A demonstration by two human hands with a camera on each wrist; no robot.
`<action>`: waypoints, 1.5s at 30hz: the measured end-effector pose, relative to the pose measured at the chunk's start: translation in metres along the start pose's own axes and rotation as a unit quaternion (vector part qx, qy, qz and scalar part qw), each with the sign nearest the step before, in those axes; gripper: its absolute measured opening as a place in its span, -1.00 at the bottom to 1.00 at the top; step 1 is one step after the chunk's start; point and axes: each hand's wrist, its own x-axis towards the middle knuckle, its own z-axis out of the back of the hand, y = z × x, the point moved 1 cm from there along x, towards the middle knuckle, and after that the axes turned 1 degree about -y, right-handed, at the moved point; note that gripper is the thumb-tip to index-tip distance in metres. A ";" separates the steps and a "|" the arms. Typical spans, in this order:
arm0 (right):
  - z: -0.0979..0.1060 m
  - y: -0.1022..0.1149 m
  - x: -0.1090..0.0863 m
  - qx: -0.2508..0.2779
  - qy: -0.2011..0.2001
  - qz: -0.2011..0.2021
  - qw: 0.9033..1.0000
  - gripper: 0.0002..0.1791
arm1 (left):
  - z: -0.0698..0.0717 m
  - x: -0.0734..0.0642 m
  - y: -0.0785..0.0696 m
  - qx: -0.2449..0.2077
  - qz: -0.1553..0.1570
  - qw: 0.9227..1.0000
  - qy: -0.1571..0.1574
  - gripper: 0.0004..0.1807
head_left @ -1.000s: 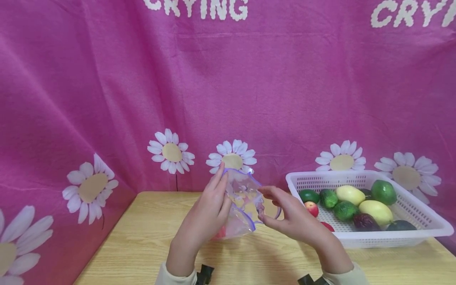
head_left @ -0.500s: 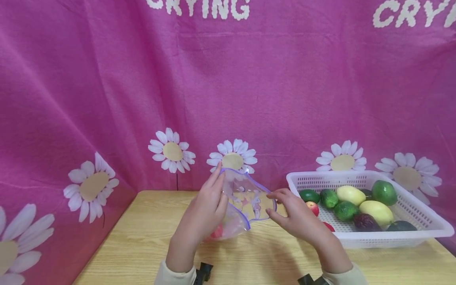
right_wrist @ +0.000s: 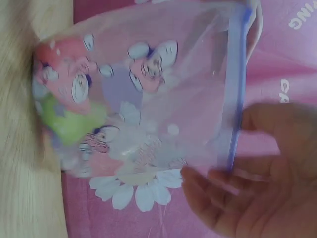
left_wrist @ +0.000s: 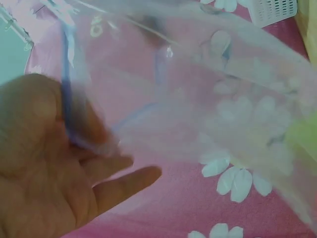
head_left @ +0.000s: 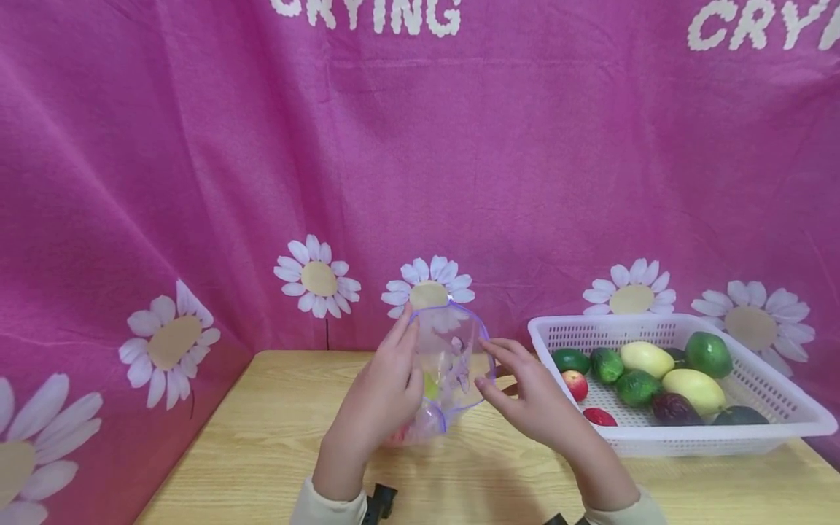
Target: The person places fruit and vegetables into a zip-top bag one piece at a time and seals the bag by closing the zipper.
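A clear zip bag (head_left: 438, 346) with purple edging and cartoon prints stands over the table's middle, its mouth spread wide. My left hand (head_left: 383, 383) grips the left side of the mouth; in the left wrist view the bag's edge passes between that hand's (left_wrist: 44, 163) thumb and fingers. My right hand (head_left: 534, 394) is at the opposite rim, fingers and thumb loosely spread, fingertips right at the edging. In the right wrist view a yellow-green thing (right_wrist: 69, 119) and something red (right_wrist: 62, 57) show through the bag's bottom; their kinds are blurred.
To the right stands a white slotted basket (head_left: 728, 437) with cucumbers, yellow melons (head_left: 692, 391), an avocado-like green fruit (head_left: 707, 355), an apple (head_left: 574, 385) and a dark wrinkled fruit (head_left: 674, 410). A pink flowered cloth (head_left: 499, 182) hangs behind the wooden table (head_left: 262, 437).
The bag's mouth has widened and rounded, its front edge drawn left, and the yellow-green thing now shows inside. My right hand moved right, then slightly back left along the rim.
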 end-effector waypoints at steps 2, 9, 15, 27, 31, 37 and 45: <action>0.002 -0.002 0.000 0.004 -0.016 -0.035 0.999 -0.44 | 0.004 0.000 0.001 0.007 0.013 1.000 -0.027 -0.33; 0.002 -0.007 0.002 0.016 0.014 -0.055 0.998 -0.48 | 0.013 -0.003 -0.004 0.003 0.010 0.998 -0.054 -0.34; -0.002 -0.013 0.004 -0.001 0.079 -0.056 0.995 -0.48 | 0.014 -0.005 -0.006 0.011 -0.007 0.998 -0.061 -0.35; 0.006 -0.026 0.012 -0.021 0.091 -0.037 0.995 -0.64 | 0.009 0.002 0.010 -0.026 -0.036 0.999 0.022 0.05; 0.017 -0.029 0.012 -0.035 0.071 -0.040 0.996 -0.69 | 0.009 0.002 0.013 -0.034 -0.044 0.998 0.022 0.09; 0.037 -0.045 0.012 -0.079 0.027 -0.052 0.995 -0.75 | 0.011 -0.001 0.019 -0.056 -0.024 0.998 0.035 0.33; 0.067 -0.089 0.020 -0.124 0.060 -0.099 0.986 -0.72 | 0.015 -0.008 0.031 -0.107 -0.017 0.992 0.056 0.36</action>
